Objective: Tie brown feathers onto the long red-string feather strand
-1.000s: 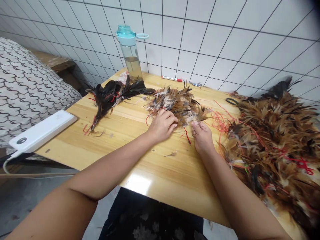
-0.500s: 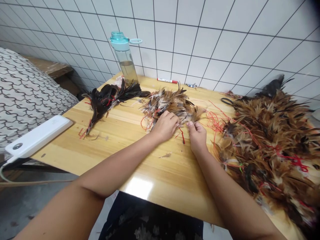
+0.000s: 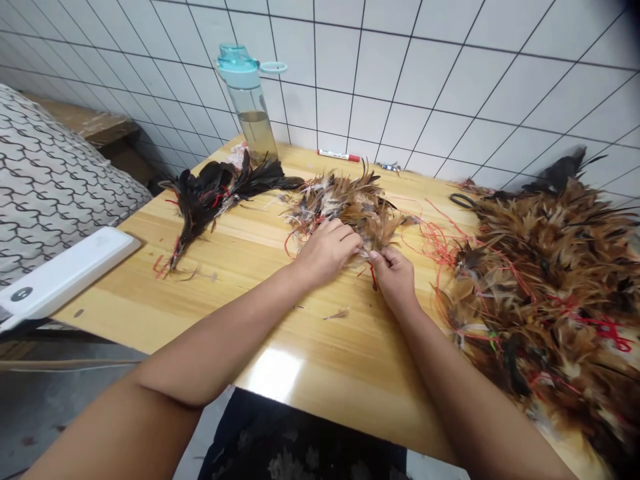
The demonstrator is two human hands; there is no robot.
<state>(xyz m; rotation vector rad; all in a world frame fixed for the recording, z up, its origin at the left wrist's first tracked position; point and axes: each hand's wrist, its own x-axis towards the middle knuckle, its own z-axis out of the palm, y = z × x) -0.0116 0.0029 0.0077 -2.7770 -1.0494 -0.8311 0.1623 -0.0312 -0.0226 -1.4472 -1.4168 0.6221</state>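
A bunch of brown feathers (image 3: 350,200) lies mid-table, with red string around its near left side. My left hand (image 3: 331,248) rests against the bunch's near edge, fingers curled over feather ends. Close beside it, my right hand (image 3: 394,272) is closed in a pinch at the near right edge, thumb and forefinger on feather quills. The two hands' fingertips almost meet. A short dark red thread (image 3: 373,277) hangs by my right thumb. What lies under the left fingers is hidden.
Black feathers (image 3: 203,193) tied with red lie left, near a water bottle (image 3: 257,127). A large brown feather heap (image 3: 555,287) covers the right side. Loose red string (image 3: 440,243) lies between. A red-and-white marker (image 3: 339,156) is by the wall; a white device (image 3: 65,273) sits at the left edge.
My right hand has shifted slightly toward the left hand and its fingertips are now closer to it. The camera view has also shifted a little.
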